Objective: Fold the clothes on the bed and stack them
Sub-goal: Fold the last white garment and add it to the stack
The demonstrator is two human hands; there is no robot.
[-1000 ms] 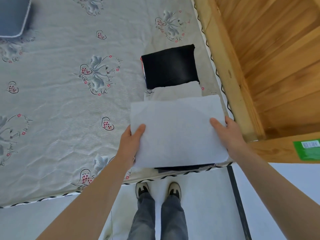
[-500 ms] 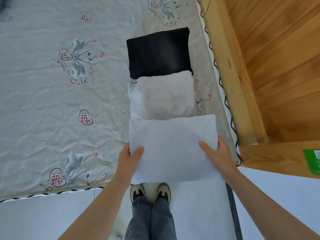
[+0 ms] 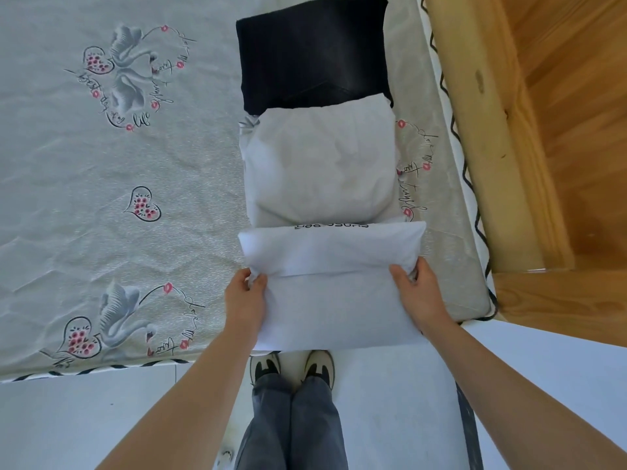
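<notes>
Both hands, left (image 3: 245, 300) and right (image 3: 418, 293), pinched the white shirt (image 3: 334, 293) mid-fold; next it likely needed lifting toward twelve o'clock onto the grey garment (image 3: 322, 171).

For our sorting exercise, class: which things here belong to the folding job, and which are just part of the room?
Part of the job:
white garment, gripped by left hand and right hand
folded grey garment
folded black garment
bed

Just there:
wooden bed frame
wooden floor
shoes
</notes>
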